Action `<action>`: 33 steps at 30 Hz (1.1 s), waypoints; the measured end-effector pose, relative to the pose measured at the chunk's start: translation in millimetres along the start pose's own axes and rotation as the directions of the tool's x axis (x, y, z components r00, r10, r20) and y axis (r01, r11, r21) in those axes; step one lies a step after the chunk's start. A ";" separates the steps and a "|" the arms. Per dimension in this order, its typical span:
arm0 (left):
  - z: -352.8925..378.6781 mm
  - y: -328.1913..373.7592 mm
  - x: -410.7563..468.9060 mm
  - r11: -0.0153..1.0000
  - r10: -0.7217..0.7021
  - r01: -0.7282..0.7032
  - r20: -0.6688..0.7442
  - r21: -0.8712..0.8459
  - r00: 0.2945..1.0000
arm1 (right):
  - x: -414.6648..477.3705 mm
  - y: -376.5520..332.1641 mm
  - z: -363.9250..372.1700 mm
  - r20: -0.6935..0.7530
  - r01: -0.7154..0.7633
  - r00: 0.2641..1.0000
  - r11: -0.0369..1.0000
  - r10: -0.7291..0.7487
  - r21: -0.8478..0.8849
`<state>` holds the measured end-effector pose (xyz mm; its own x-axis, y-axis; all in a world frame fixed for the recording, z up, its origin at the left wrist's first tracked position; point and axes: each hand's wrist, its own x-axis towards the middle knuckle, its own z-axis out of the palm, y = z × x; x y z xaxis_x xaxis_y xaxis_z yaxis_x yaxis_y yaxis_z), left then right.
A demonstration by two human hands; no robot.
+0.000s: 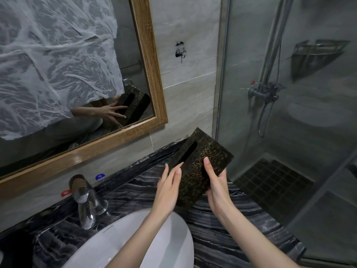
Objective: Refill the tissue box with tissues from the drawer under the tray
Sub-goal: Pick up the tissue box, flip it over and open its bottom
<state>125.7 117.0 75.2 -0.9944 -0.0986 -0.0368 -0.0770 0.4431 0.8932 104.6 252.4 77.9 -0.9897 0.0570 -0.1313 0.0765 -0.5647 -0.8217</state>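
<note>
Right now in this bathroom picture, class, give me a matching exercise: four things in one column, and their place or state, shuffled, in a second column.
Things:
1. tissue box
2. tap
3. mirror
4. sink

Places or states:
A. hangs on the wall in a wooden frame
B. white, set into the dark marble counter
C. held tilted between the left hand and the right hand
D. shiny metal, standing behind the sink

Pairs: 1-C, 2-D, 3-A, 4-B

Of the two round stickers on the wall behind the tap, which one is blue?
The right-hand sticker, higher up beside the tap; the other sticker, lower left, is red.
</note>
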 end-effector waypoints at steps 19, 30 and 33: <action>9.8 -4.6 -9.1 0.993 0.114 -0.114 -0.033 -0.018 0.993 | -5.9 4.9 -13.8 0.012 0.024 1.000 0.965 -0.021 -0.261; 27.8 -19.1 -14.7 0.849 -0.143 0.239 0.231 -0.472 0.962 | -15.4 24.4 -40.0 -0.072 0.024 0.994 0.795 -0.084 -0.607; 36.1 -26.8 -17.3 0.795 -0.184 0.307 0.275 -0.523 0.944 | -17.8 28.8 -50.3 -0.129 -0.054 0.991 0.764 -0.039 -0.643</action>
<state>142.3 138.9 35.7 -0.9440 0.0701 -0.3224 -0.3293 -0.1436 0.9332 130.5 276.5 28.7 -0.9680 0.1852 -0.1696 0.1893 0.0946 -0.9773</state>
